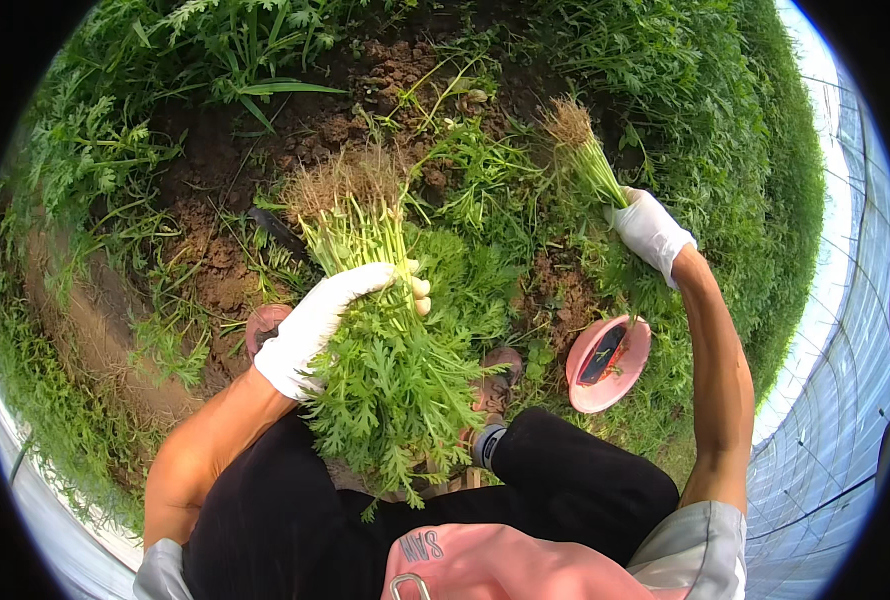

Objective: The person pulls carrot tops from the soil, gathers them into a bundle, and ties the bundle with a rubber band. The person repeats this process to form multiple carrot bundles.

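Note:
My left hand (337, 310), in a white glove, is wrapped round a thick bunch of leafy greens (395, 385). The brown roots of this bunch point away from me, and its feathery leaves hang over my lap. Out to the right, my gloved right hand (648, 226) grips a smaller bunch of greens (593, 165) by its stems, roots up and to the left. The lower leaves of that bunch partly blend into the plants behind. Between the two hands, more cut or pulled greens (480, 160) lie on the soil.
A pink bowl (610, 390) with a dark flat object in it stands on the ground at right. Another pink item (265, 325) shows partly behind my left wrist. Dense green plants (705, 90) surround the bare soil (215, 150). Plastic sheeting (825, 400) curves along the right.

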Available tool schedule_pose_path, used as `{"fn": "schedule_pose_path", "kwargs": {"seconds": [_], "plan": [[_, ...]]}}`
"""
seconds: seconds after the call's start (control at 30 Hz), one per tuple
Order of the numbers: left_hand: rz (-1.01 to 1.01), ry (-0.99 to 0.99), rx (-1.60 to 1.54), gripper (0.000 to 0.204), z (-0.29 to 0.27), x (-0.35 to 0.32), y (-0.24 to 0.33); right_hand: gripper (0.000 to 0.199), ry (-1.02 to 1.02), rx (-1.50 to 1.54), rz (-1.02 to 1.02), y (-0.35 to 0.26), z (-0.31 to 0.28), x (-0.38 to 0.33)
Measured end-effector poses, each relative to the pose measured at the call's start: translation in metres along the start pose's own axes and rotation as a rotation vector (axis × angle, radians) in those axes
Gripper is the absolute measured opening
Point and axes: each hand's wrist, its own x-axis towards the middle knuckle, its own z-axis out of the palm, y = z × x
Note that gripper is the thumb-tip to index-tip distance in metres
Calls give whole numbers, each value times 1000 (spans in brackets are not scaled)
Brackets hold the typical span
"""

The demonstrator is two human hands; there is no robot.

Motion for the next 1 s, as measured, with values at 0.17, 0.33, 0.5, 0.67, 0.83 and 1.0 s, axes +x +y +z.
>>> {"fn": "schedule_pose_path", "kwargs": {"seconds": [0.17,0.33,0.5,0.67,0.83,1.0], "plan": [[96,-6,91,33,13,19,-7,30,-290,740,-88,-85,48,-51],[388,107,318,32,9,20,-12,42,-284,812,-258,-140,117,-65],[501,81,321,31,5,23,-18,41,-191,499,-490,-137,179,-40],[524,136,394,36,4,28,-21,27,-297,608,-630,-165,170,-43],[483,124,411,43,2,32,-24,27,137,268,-956,-156,173,-40],[355,257,319,42,-1,25,-14,45,-389,-13,-619,-191,110,-75]]}}
